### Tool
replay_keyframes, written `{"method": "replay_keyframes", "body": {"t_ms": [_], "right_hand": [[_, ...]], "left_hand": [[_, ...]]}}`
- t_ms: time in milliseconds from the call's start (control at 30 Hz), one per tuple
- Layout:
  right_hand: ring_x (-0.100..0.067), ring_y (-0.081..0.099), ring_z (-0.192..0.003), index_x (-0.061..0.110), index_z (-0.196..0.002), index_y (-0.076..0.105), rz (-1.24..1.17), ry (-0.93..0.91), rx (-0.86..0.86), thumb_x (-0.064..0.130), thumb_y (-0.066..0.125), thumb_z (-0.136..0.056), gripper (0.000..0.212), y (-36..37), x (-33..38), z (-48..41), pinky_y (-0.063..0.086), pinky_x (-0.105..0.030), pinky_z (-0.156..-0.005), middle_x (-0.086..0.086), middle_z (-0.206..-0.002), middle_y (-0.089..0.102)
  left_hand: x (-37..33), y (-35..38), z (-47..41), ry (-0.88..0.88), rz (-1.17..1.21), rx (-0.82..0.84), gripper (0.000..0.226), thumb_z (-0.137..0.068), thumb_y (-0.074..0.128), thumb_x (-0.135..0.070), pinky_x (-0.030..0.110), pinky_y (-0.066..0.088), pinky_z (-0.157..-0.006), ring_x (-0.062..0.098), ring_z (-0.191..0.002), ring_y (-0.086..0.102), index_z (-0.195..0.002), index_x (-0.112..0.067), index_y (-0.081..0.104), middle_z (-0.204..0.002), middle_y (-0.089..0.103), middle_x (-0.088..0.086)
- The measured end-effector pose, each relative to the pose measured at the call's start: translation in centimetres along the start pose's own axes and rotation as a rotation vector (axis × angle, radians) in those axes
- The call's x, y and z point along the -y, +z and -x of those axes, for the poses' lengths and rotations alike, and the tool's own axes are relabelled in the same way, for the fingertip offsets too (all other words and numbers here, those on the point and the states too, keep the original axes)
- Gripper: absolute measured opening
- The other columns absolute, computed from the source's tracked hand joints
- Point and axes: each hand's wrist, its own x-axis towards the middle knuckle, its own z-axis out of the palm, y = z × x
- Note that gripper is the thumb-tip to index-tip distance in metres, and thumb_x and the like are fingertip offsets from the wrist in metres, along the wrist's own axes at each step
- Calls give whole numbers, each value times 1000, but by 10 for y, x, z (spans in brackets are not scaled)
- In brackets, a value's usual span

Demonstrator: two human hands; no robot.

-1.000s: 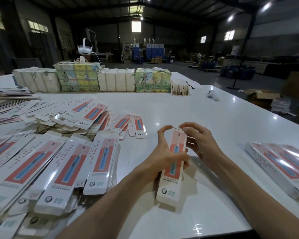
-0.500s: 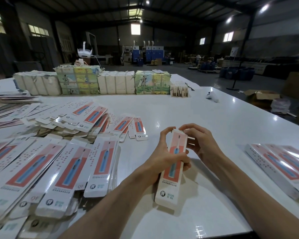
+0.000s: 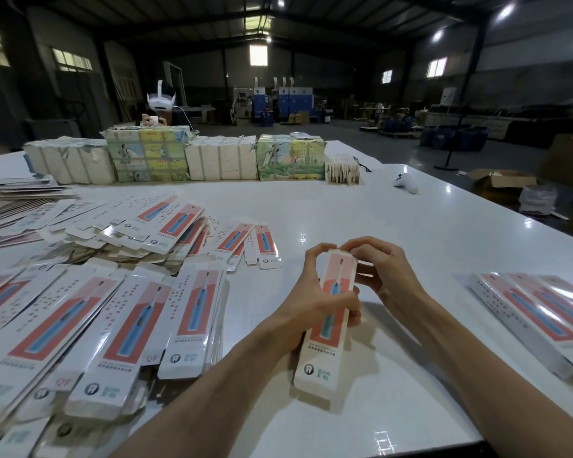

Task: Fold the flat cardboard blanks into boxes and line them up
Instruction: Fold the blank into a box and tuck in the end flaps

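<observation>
With the left hand (image 3: 306, 304) gripping the box (image 3: 328, 320) mid-length and the right hand (image 3: 376, 276) pinching its top flap, a hard push could crease the cardboard.

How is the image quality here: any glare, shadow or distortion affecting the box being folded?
Head view: the dim hall leaves the box evenly lit and sharp; ceiling-light glare spots dot the white table and wash out the finished boxes; wide-angle lens bends the table edges; hands cast soft shadows.
</observation>
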Motion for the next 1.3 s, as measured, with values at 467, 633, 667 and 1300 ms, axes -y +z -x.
{"method": "replay_keyframes", "body": {"t_ms": [467, 633, 667, 1300], "right_hand": [[-32, 77, -106, 3, -117, 71, 104, -95, 134, 16, 74, -98, 24, 5, -5, 4, 64, -41, -91, -14, -111, 78], [-27, 77, -106, 11, -124, 70, 131, -90, 124, 22, 71, -100, 26, 8, -7, 6, 64, -36, -88, -6, -112, 78], [-22, 76, -107, 16, -127, 68, 169, -112, 116, 25, 69, -102, 27, 11, -8, 7, 64, -31, -85, 0, -114, 77], [-11, 61, -103, 23, -151, 53, 1081, -267, -86, 41, 69, -99, 57, -17, 15, 41, 55, -24, -86, 2, -123, 57]], "left_hand": [[-1, -10, 1, -17, 84, -94, 89, -74, 85, -24, 33, 64, -70, 28, -82, 80, -127, -68, 28, -110, 72, 11], [-2, -8, 1, -62, 108, -128, 92, -74, 87, -30, 30, 64, -69, 24, -85, 80, -134, -62, 26, -113, 71, 9], [-3, -8, 0, -85, 163, -120, 93, -74, 88, -32, 34, 65, -73, 26, -89, 80, -139, -56, 26, -115, 71, 10], [-3, -3, 4, 76, -102, 6, 30, -107, 60, -36, 21, 57, -89, 7, -106, 72, -133, -25, 68, -119, 73, -2]]}}
